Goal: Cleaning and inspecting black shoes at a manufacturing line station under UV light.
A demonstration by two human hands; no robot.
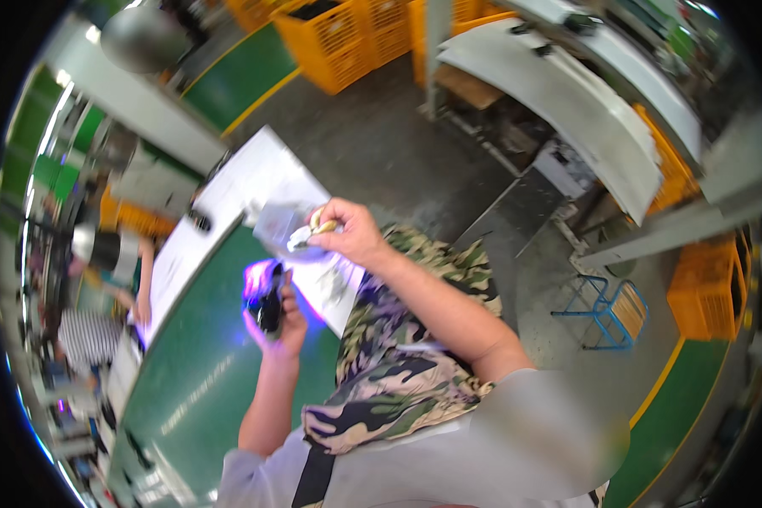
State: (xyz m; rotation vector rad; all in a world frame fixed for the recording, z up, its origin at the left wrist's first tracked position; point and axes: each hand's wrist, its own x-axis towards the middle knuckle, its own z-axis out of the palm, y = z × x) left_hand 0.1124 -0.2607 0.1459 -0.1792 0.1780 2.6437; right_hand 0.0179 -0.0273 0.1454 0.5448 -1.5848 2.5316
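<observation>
My left hand (288, 332) is closed around a dark glossy part (267, 306), held upright over the green table top. Bright violet light glares off its upper end, so its kind is hard to make out. My right hand (357, 234) pinches a small pale, yellowish-white piece (319, 226), possibly cloth or a fingertip covering; blur hides which. Just beyond those fingers, a translucent plastic container (273, 222) stands at the white strip of the table. Something whitish shows beside the container, under my right fingertips.
The green table top (195, 364) has a white border (267, 157). Across it, at the left, another person's arm (143, 284) rests near the edge. Orange crates (330, 46) stand at the back. To the right are a rack with long pale curved panels (567, 106) and a blue-framed stool (614, 313).
</observation>
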